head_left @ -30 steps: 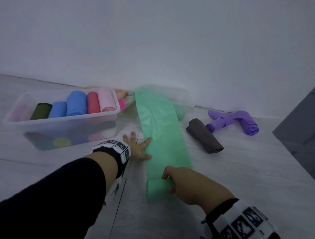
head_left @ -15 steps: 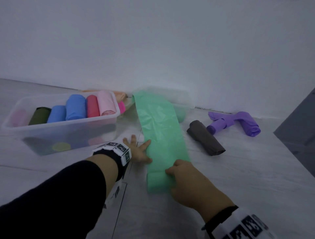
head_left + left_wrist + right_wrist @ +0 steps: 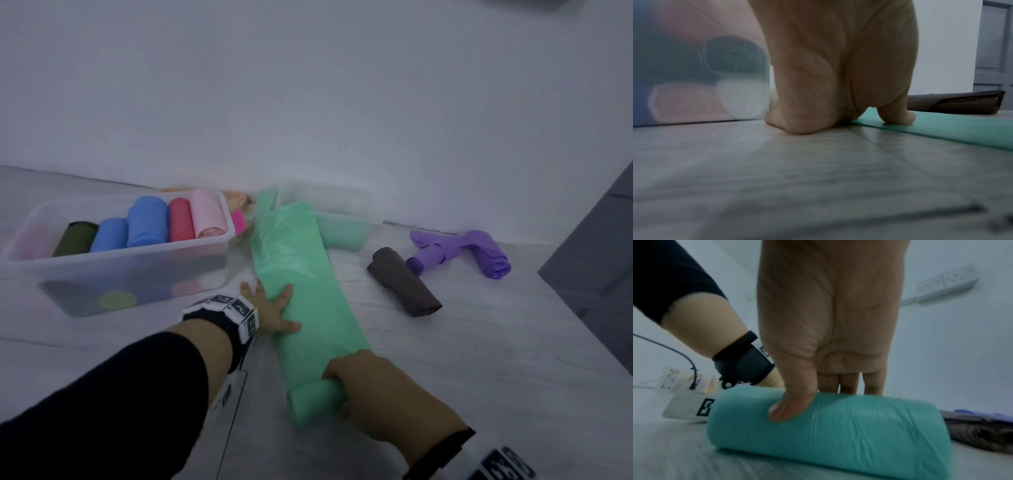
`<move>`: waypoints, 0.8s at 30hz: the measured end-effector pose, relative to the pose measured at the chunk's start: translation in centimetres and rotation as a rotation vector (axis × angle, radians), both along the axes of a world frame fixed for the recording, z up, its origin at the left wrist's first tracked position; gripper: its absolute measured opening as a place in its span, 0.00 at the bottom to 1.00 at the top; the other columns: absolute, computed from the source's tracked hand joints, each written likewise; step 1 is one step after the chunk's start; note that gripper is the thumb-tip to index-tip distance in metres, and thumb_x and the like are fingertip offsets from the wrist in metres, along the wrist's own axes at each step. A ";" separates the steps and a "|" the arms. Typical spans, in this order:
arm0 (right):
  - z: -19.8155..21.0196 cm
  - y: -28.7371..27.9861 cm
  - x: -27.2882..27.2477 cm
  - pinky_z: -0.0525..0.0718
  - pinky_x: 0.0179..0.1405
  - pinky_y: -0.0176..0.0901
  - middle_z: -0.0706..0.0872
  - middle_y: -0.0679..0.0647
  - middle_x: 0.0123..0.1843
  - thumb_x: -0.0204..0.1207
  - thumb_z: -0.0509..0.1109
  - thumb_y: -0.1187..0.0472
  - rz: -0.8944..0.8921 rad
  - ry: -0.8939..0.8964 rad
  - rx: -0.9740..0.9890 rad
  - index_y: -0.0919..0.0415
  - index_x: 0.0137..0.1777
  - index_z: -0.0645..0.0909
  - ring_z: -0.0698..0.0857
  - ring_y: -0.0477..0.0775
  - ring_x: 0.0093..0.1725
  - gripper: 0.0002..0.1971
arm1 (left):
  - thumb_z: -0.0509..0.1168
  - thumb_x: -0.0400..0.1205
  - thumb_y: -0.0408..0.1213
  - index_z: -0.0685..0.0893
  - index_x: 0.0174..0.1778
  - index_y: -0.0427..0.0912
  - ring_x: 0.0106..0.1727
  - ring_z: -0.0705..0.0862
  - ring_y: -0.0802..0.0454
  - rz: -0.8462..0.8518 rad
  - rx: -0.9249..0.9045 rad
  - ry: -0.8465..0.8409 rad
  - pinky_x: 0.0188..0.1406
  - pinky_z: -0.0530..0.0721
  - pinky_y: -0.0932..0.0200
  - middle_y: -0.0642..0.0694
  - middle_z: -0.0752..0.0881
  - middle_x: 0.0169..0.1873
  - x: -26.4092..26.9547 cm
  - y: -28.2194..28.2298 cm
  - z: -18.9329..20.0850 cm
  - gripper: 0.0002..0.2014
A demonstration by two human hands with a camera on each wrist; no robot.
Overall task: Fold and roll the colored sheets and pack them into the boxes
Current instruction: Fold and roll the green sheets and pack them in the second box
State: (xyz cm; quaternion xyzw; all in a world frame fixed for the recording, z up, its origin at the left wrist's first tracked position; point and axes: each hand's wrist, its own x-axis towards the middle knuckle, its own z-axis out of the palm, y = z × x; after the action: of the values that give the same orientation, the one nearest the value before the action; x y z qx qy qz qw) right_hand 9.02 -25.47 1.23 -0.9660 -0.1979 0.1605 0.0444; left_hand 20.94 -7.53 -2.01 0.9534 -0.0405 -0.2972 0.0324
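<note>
The right hand (image 3: 383, 394), thumb and fingers grasping the green sheet (image 3: 301, 291) at six o'clock, has thickened its roll since a second ago, while the left hand (image 3: 270, 308) lies released, flat on the sheet's nine-o'clock edge; rolling appears under way, packing pending.

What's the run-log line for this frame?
step: rolling green sheet | right hand: grips rolled end | left hand: flat, presses sheet edge | clear box: holds rolls | brown roll: on floor

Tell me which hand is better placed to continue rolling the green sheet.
The right hand. Its thumb and fingers already wrap the rolled end of the green sheet. The left hand lies flat at the sheet's side edge, only pinning it down.
</note>
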 end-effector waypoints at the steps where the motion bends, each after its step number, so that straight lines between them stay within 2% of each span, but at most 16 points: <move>1: -0.1 -0.1 0.1 0.69 0.68 0.45 0.75 0.56 0.69 0.78 0.64 0.62 0.011 0.011 -0.001 0.50 0.73 0.72 0.72 0.58 0.69 0.23 | 0.53 0.79 0.68 0.31 0.81 0.58 0.78 0.34 0.23 -0.001 0.000 0.003 0.79 0.41 0.36 0.31 0.32 0.80 0.1 0.0 0.0 0.44; 4: -0.5 -0.2 0.8 0.67 0.69 0.45 0.72 0.53 0.70 0.78 0.66 0.59 0.029 0.027 0.035 0.50 0.73 0.73 0.68 0.57 0.70 0.22 | 0.52 0.80 0.67 0.30 0.81 0.57 0.78 0.33 0.23 -0.022 0.008 0.000 0.78 0.39 0.36 0.30 0.32 0.80 0.2 0.0 0.1 0.44; 8: -0.5 -0.5 1.5 0.67 0.70 0.44 0.73 0.51 0.71 0.74 0.72 0.57 0.026 0.064 0.047 0.48 0.72 0.74 0.69 0.54 0.71 0.26 | 0.53 0.80 0.67 0.30 0.81 0.55 0.79 0.33 0.24 -0.033 0.013 0.003 0.78 0.39 0.36 0.30 0.32 0.80 0.3 0.1 -0.1 0.45; 12: -0.2 -0.5 2.0 0.66 0.70 0.42 0.75 0.50 0.71 0.76 0.71 0.56 -0.037 0.075 0.065 0.45 0.70 0.73 0.72 0.54 0.71 0.23 | 0.54 0.80 0.67 0.30 0.81 0.55 0.79 0.35 0.25 -0.013 0.006 -0.012 0.78 0.42 0.36 0.32 0.32 0.80 0.5 0.1 -0.4 0.46; 17: -0.1 0.6 2.7 0.64 0.71 0.52 0.74 0.55 0.71 0.81 0.61 0.58 -0.015 0.087 -0.095 0.50 0.72 0.73 0.68 0.59 0.72 0.19 | 0.54 0.79 0.67 0.30 0.81 0.55 0.79 0.36 0.24 -0.002 0.018 -0.021 0.79 0.44 0.35 0.33 0.30 0.80 0.8 0.1 -0.7 0.46; 20: -0.4 1.4 3.1 0.62 0.68 0.60 0.71 0.57 0.68 0.81 0.59 0.58 -0.042 0.024 -0.201 0.51 0.71 0.76 0.65 0.63 0.68 0.19 | 0.55 0.79 0.67 0.31 0.81 0.56 0.79 0.38 0.24 -0.006 0.024 -0.024 0.78 0.46 0.34 0.34 0.31 0.80 0.9 0.1 -0.7 0.46; 22: -0.4 1.8 3.3 0.66 0.67 0.57 0.71 0.57 0.67 0.81 0.59 0.58 -0.089 -0.010 -0.194 0.53 0.71 0.76 0.67 0.64 0.67 0.19 | 0.55 0.79 0.67 0.31 0.82 0.55 0.80 0.38 0.24 -0.010 0.022 -0.032 0.78 0.46 0.34 0.33 0.31 0.80 0.9 0.1 -0.7 0.47; 24: -0.2 2.0 3.5 0.70 0.66 0.48 0.76 0.56 0.66 0.81 0.61 0.60 -0.134 -0.057 -0.099 0.55 0.68 0.77 0.74 0.62 0.66 0.16 | 0.55 0.79 0.67 0.31 0.82 0.55 0.80 0.38 0.24 -0.012 0.018 -0.037 0.78 0.45 0.34 0.33 0.31 0.80 0.8 0.2 -0.8 0.47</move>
State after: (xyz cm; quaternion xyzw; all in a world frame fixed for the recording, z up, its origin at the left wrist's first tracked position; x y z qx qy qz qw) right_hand 12.49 -23.49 1.04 -0.9823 -0.1259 0.1390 0.0015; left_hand 21.78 -7.33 -2.82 0.9588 -0.0439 -0.2799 0.0212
